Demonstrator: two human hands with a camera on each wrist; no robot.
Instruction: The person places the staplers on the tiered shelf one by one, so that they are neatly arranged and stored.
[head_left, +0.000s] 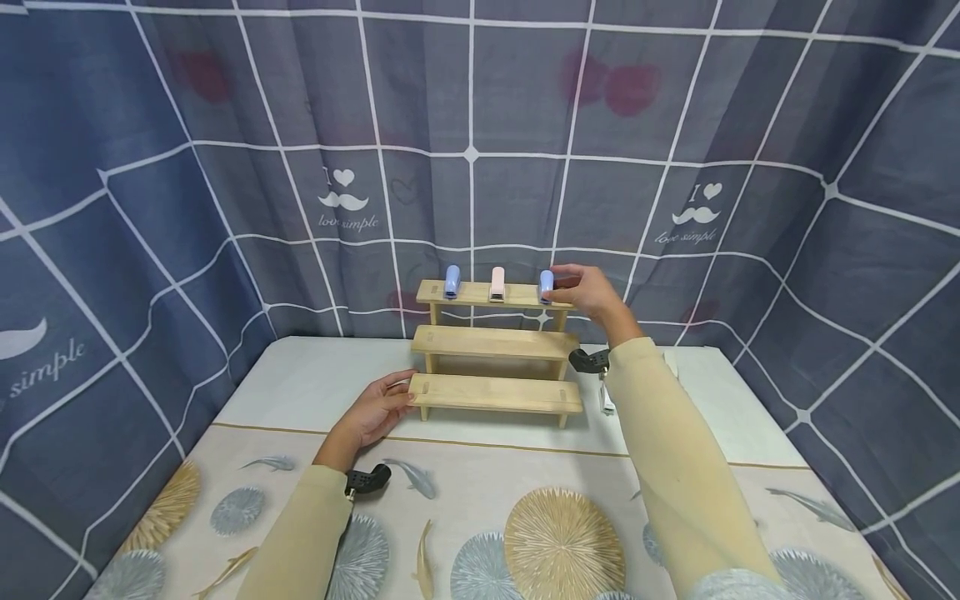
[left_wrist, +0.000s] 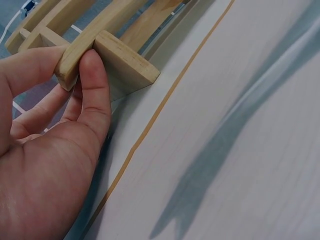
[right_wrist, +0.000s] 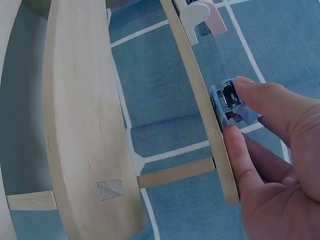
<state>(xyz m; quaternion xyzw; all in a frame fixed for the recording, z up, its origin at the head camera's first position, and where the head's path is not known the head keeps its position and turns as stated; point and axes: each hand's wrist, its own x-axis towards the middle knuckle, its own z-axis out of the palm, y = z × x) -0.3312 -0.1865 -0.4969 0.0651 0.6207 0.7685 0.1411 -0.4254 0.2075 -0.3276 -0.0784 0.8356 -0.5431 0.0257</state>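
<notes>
A three-step wooden rack stands on the table. Along its top step sit a blue stapler on the left, a pink stapler in the middle and a second blue stapler near the right end. My right hand holds that right-hand stapler between thumb and fingers; up close, the blue stapler stands with its base at the step's surface. Low on the left, my left hand pinches the end of the bottom step, thumb on one face and fingers on the other.
Partly behind my right sleeve, a white stapler lies on the white tabletop. Another pale object shows past the sleeve. A patterned cloth covers the table's front, and a grid-patterned curtain hangs behind the rack and at both sides.
</notes>
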